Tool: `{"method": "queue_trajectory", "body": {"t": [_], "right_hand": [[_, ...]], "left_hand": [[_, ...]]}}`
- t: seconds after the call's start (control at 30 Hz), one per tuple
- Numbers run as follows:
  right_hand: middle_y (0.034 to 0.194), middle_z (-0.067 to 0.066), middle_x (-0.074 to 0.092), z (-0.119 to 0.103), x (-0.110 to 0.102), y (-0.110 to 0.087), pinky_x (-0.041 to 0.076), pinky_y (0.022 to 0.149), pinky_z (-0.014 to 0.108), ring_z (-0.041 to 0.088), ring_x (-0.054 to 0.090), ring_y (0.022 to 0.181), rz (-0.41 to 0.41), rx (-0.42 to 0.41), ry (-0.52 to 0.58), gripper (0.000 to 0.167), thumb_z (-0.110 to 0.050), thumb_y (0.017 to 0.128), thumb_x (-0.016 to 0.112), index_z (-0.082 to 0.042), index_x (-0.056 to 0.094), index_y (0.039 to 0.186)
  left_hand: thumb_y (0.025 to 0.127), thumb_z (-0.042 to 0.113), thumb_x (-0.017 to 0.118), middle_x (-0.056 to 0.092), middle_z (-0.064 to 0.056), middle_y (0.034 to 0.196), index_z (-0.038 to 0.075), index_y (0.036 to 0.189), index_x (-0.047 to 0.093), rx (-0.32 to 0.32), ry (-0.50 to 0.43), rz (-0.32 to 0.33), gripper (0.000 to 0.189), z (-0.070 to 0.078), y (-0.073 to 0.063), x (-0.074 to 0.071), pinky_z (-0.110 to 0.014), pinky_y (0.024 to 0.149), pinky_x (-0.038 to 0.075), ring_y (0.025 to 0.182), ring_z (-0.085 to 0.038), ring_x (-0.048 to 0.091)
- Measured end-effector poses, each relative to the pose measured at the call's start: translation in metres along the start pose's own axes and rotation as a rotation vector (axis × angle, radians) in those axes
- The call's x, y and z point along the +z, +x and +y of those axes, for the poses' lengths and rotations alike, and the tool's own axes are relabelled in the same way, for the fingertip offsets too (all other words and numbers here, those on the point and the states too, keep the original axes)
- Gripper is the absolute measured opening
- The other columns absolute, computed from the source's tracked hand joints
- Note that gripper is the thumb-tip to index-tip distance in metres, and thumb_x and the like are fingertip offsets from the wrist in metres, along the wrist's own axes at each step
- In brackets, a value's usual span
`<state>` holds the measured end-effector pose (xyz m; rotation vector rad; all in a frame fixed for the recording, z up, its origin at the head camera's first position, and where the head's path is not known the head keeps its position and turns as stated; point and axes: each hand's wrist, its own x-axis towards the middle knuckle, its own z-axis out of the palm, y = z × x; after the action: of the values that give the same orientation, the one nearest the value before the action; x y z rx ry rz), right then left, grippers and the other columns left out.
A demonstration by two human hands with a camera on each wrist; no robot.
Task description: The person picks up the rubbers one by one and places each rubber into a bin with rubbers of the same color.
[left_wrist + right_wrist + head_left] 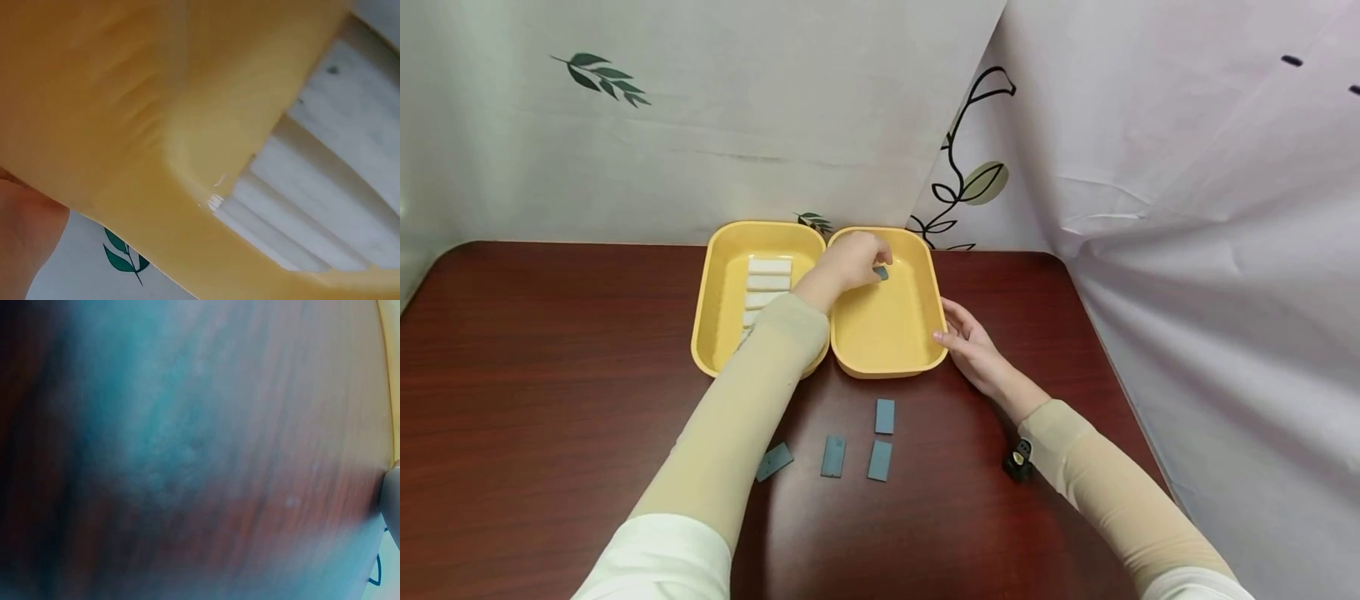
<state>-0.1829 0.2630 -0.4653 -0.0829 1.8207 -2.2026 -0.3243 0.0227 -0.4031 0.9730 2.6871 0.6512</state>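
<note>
My left hand [853, 260] reaches into the right yellow tray [887, 342], near its back. Between its thumb and fingers it pinches a small blue-grey tile [881, 272], mostly covered by the hand. At the tray's right side, my right hand [973, 346] grips the wall, thumb over the rim and fingers along the outside. Several white tiles [769, 267] lie in a row in the left yellow tray [702, 308], partly behind my left forearm. The left wrist view shows these white tiles [312, 181] up close.
In front of the trays, several blue-grey tiles [833, 457] lie on the dark red-brown table [550, 400], one beside my left sleeve. A small black object [1018, 461] is at my right wrist. A white patterned curtain [737, 108] hangs behind the table.
</note>
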Motion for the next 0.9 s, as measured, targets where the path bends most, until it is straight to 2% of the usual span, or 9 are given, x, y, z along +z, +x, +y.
{"method": "queue_trajectory", "body": {"t": [0.2, 0.53, 0.77, 0.9], "right_hand": [[0.170, 0.024, 0.025, -0.002, 0.003, 0.000, 0.050, 0.103, 0.015, 0.003, 0.054, 0.131, -0.004, 0.017, -0.001, 0.071, 0.012, 0.101, 0.046, 0.003, 0.019, 0.166], [0.169, 0.021, 0.028, -0.002, 0.000, -0.002, 0.050, 0.103, 0.015, 0.004, 0.052, 0.132, 0.002, 0.018, -0.007, 0.070, 0.012, 0.101, 0.046, 0.003, 0.020, 0.166], [0.166, 0.019, 0.032, 0.000, -0.001, -0.002, 0.050, 0.104, 0.016, 0.004, 0.053, 0.132, -0.001, 0.011, -0.010, 0.071, 0.013, 0.100, 0.046, 0.004, 0.020, 0.165], [0.168, 0.022, 0.029, 0.001, 0.000, -0.001, 0.050, 0.104, 0.016, 0.004, 0.053, 0.132, -0.005, 0.010, -0.013, 0.071, 0.013, 0.100, 0.046, 0.005, 0.019, 0.165]], "left_hand": [[0.091, -0.001, 0.077, 0.073, -0.013, 0.130, 0.004, 0.126, 0.074, -0.025, -0.012, -0.012, 0.035, -0.001, 0.004, 0.004, -0.042, 0.111, 0.051, 0.122, -0.030, 0.067], [0.091, -0.007, 0.073, 0.069, -0.018, 0.135, 0.002, 0.130, 0.072, -0.072, -0.147, -0.068, 0.040, -0.002, 0.011, 0.002, -0.043, 0.112, 0.050, 0.127, -0.034, 0.063], [0.092, -0.011, 0.061, 0.068, -0.019, 0.131, 0.002, 0.131, 0.070, -0.077, -0.125, -0.092, 0.042, -0.003, 0.013, 0.004, -0.040, 0.112, 0.049, 0.123, -0.031, 0.061], [0.096, -0.007, 0.062, 0.068, -0.018, 0.128, 0.003, 0.130, 0.070, -0.102, -0.116, -0.089, 0.036, -0.002, 0.013, 0.006, -0.040, 0.110, 0.049, 0.120, -0.030, 0.062]]}}
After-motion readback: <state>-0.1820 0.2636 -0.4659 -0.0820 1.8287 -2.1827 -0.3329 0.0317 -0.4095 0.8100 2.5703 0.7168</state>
